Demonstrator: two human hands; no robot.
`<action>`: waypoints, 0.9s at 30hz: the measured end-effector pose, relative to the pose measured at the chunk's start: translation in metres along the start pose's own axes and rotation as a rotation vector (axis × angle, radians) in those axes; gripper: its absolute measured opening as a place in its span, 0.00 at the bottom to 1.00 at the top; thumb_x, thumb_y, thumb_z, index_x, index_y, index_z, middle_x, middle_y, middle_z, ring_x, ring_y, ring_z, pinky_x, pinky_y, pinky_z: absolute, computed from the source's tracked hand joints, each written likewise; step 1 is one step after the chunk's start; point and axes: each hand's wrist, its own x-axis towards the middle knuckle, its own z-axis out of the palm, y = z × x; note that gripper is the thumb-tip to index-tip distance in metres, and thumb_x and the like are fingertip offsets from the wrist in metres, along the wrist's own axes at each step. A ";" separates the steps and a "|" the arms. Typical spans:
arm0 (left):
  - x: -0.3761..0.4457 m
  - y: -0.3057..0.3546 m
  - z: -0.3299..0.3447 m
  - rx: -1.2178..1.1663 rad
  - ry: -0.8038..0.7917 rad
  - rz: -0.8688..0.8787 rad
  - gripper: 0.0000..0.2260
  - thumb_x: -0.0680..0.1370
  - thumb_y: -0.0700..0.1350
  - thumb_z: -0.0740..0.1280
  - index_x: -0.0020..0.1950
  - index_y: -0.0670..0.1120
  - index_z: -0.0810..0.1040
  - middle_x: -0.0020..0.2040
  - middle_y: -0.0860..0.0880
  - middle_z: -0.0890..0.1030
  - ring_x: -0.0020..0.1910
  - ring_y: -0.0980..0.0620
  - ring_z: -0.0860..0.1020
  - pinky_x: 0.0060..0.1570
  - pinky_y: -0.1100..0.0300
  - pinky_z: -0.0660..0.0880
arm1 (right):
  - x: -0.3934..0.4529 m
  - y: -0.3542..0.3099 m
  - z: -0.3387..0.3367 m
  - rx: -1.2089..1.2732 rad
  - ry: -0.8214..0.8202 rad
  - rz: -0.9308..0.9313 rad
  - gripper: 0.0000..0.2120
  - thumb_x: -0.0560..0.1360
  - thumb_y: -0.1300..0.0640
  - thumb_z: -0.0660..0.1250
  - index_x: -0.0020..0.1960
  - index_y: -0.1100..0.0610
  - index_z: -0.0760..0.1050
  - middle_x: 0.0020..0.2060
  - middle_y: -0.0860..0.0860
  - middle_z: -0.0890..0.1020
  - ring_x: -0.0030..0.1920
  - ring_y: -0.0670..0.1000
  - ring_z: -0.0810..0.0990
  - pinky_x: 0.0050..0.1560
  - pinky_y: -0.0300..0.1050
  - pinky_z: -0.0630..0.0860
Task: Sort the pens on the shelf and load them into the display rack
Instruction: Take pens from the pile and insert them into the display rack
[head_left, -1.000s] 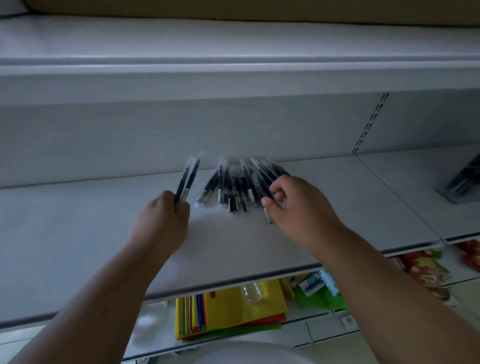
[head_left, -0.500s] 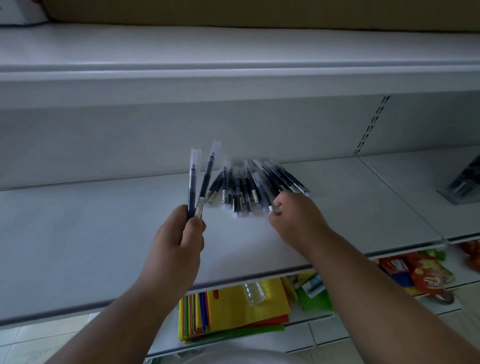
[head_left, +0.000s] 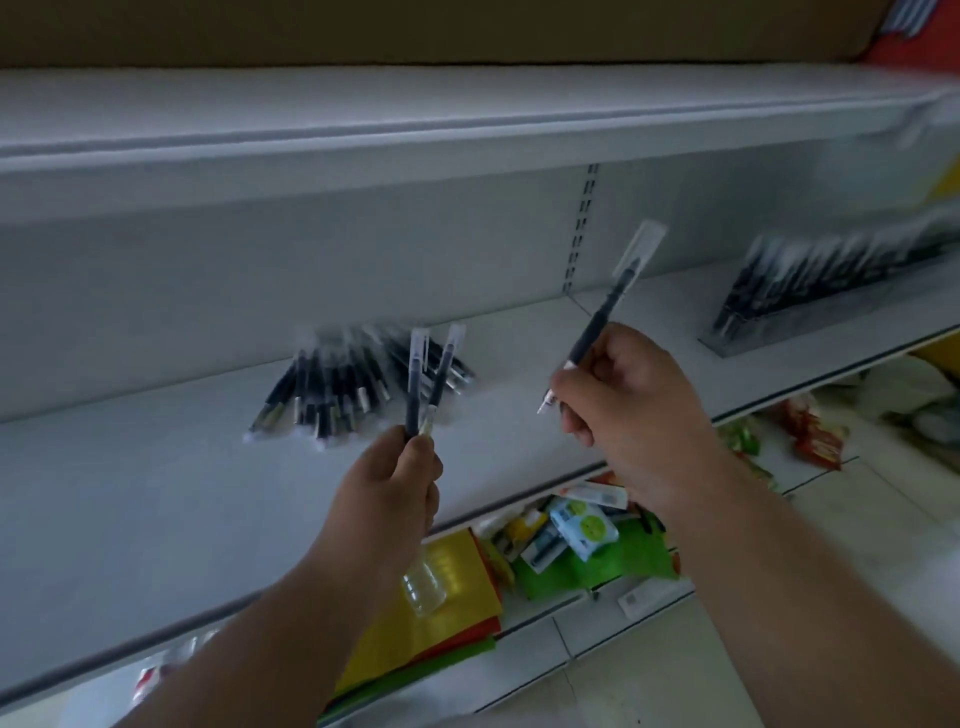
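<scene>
In the head view, the left hand (head_left: 387, 483) gripped two dark pens in clear sleeves (head_left: 423, 384); the right hand (head_left: 631, 415) pinched a third wrapped dark pen (head_left: 605, 312). The loose pen pile (head_left: 353, 387) lay beyond the left hand on the white shelf (head_left: 156, 493), and the grey display rack (head_left: 810, 296) stood beyond and right of the right hand. That pen would best enter a free slot upright, sleeve unsnagged.
</scene>
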 end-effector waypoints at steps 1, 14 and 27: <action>-0.001 -0.001 0.017 0.019 -0.021 0.010 0.12 0.82 0.41 0.57 0.38 0.45 0.67 0.31 0.49 0.66 0.26 0.53 0.62 0.28 0.58 0.58 | -0.005 0.000 -0.018 -0.016 0.041 -0.024 0.03 0.72 0.62 0.68 0.43 0.60 0.74 0.30 0.55 0.79 0.30 0.50 0.75 0.34 0.49 0.72; -0.052 -0.016 0.328 0.119 -0.366 0.163 0.13 0.82 0.49 0.57 0.38 0.48 0.68 0.30 0.49 0.66 0.29 0.51 0.63 0.34 0.51 0.61 | -0.076 0.048 -0.320 -0.135 0.376 -0.099 0.08 0.82 0.56 0.60 0.46 0.58 0.73 0.33 0.54 0.79 0.30 0.50 0.77 0.32 0.41 0.73; -0.013 -0.015 0.517 0.129 -0.466 0.158 0.12 0.77 0.54 0.58 0.38 0.49 0.68 0.32 0.48 0.65 0.31 0.49 0.62 0.35 0.49 0.61 | -0.019 0.117 -0.481 -0.180 0.469 -0.078 0.04 0.82 0.58 0.58 0.51 0.50 0.69 0.39 0.54 0.83 0.30 0.51 0.80 0.32 0.39 0.74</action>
